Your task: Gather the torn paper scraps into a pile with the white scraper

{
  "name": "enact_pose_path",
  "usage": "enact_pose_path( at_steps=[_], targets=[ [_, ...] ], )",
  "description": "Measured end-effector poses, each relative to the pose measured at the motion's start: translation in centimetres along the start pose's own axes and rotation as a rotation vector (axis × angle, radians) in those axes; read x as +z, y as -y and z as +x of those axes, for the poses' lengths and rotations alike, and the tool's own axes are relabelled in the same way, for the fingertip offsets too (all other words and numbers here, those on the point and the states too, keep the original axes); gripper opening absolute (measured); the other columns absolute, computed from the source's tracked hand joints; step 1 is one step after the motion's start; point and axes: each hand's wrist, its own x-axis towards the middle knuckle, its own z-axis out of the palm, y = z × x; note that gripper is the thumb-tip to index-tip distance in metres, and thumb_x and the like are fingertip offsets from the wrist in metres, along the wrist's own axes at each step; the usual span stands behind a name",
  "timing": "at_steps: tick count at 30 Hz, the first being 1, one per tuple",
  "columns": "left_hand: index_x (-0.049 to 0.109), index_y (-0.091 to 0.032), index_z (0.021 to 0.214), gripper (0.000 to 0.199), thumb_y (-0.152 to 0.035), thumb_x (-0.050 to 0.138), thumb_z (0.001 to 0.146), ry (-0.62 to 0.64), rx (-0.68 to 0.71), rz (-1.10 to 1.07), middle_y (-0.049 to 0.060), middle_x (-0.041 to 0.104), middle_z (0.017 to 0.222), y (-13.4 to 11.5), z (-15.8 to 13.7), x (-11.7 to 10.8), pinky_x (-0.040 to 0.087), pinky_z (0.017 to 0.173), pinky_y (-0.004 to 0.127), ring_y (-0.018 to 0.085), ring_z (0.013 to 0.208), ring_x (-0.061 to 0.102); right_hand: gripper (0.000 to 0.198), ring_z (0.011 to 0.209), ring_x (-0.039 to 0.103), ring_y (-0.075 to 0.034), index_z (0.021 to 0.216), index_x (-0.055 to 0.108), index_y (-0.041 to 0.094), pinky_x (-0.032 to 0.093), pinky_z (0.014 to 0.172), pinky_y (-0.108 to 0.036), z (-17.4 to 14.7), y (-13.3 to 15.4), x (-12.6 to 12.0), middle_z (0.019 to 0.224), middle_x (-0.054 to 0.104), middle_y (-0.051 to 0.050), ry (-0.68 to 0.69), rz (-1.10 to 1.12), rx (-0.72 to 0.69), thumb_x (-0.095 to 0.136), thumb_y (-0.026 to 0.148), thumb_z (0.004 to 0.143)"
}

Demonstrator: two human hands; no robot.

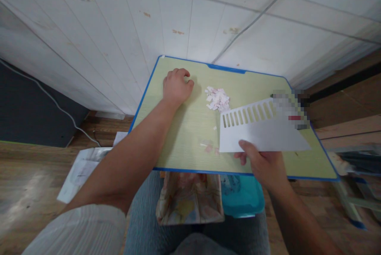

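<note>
My right hand (262, 163) grips the lower edge of a white sheet (253, 140), thumb on top and fingers beneath. A row of rounded slots is cut along the sheet's upper edge, and the yellow tabletop shows through them. Against the sheet's upper left corner lies a heap of small pale pink and white paper pieces (218, 98). My left hand (177, 87) is over the left side of the table (184, 144), left of the heap. Its fingers are loosely curled, with a gap between thumb and forefinger and nothing visible in them.
A few loose scraps (208, 148) lie near the table's front edge. Below that edge are a patterned fabric-like box (190, 207) and a turquoise plastic container (242, 197). A blurred-out patch covers things at the table's right. A white panelled wall (175, 17) stands behind.
</note>
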Motion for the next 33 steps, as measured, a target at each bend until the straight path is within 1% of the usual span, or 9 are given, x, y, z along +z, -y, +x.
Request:
enact_pose_path(
  at_steps=[2,7,12,15,20,24,26,30,33],
  targets=[
    [0.073,-0.03,0.11,0.017,-0.021,0.07,0.095,-0.006,0.005,0.005,0.01,0.076,0.127,0.0,0.0,0.0,0.051,0.117,0.053,0.036,0.129,0.064,0.038,0.053,0.068,-0.022,0.06,0.066,0.025,0.058,0.057,-0.034,0.7,0.2,0.5,0.057,0.07,-0.004,0.0,0.037,-0.005,0.074,0.041,0.094],
    [0.073,-0.029,0.111,0.018,-0.021,0.069,0.095,0.001,0.013,0.002,0.011,0.076,0.129,-0.2,-0.1,-0.1,0.051,0.117,0.054,0.037,0.13,0.065,0.029,0.048,0.063,-0.019,0.064,0.067,0.024,0.052,0.05,-0.032,3.7,-0.2,-0.2,0.059,0.071,-0.003,-0.184,0.037,-0.026,0.075,0.033,0.091],
    [0.073,-0.028,0.111,0.019,-0.02,0.067,0.095,0.005,0.005,0.002,0.011,0.076,0.129,-0.4,-0.1,-0.1,0.051,0.117,0.055,0.037,0.13,0.065,0.047,0.053,0.068,-0.021,0.051,0.059,0.026,0.058,0.059,-0.033,3.4,-0.1,0.6,0.053,0.066,-0.004,-0.091,-0.053,-0.023,0.072,0.04,0.094],
    [0.073,-0.029,0.111,0.02,-0.019,0.067,0.095,-0.003,0.005,0.0,0.011,0.076,0.129,-0.4,-0.1,-0.1,0.051,0.117,0.054,0.036,0.13,0.065,0.042,0.054,0.07,-0.022,0.057,0.062,0.026,0.058,0.059,-0.033,2.4,0.2,1.2,0.053,0.065,-0.002,-0.027,-0.003,-0.021,0.074,0.042,0.094],
    [0.073,-0.03,0.11,0.019,-0.019,0.069,0.094,-0.01,0.009,-0.013,0.01,0.076,0.128,-0.4,-0.2,-0.1,0.051,0.117,0.055,0.037,0.129,0.065,0.03,0.057,0.074,-0.023,0.07,0.067,0.025,0.054,0.056,-0.032,3.7,0.2,1.8,0.057,0.068,0.0,-0.133,0.061,-0.07,0.076,0.039,0.096],
    [0.073,-0.029,0.11,0.017,-0.021,0.068,0.095,-0.003,0.004,-0.016,0.011,0.076,0.13,-0.4,-0.1,-0.1,0.05,0.118,0.054,0.037,0.13,0.065,0.037,0.049,0.066,-0.019,0.063,0.068,0.023,0.051,0.051,-0.032,5.1,0.0,2.3,0.057,0.071,-0.004,-0.054,-0.014,-0.056,0.072,0.041,0.095],
    [0.073,-0.029,0.11,0.017,-0.021,0.068,0.095,-0.003,0.007,-0.008,0.011,0.077,0.13,-0.3,-0.1,-0.1,0.051,0.118,0.054,0.036,0.129,0.065,0.04,0.047,0.064,-0.018,0.059,0.067,0.023,0.052,0.053,-0.032,5.1,-0.4,1.8,0.056,0.07,-0.005,-0.066,-0.061,-0.051,0.07,0.04,0.095],
    [0.073,-0.029,0.111,0.017,-0.023,0.069,0.096,-0.007,0.017,0.003,0.011,0.077,0.13,-0.3,-0.2,0.1,0.052,0.117,0.053,0.036,0.129,0.065,0.036,0.048,0.063,-0.018,0.059,0.066,0.024,0.055,0.057,-0.032,4.0,-1.1,-1.0,0.057,0.071,-0.004,-0.137,-0.139,-0.026,0.072,0.036,0.092],
    [0.073,-0.029,0.111,0.017,-0.022,0.07,0.096,-0.019,0.014,0.004,0.01,0.077,0.129,-0.4,-0.2,0.2,0.052,0.116,0.053,0.036,0.129,0.065,0.025,0.047,0.063,-0.019,0.065,0.068,0.024,0.052,0.048,-0.032,3.2,-0.9,-2.4,0.059,0.072,-0.003,-0.169,-0.077,0.039,0.077,0.035,0.086]
  ],
)
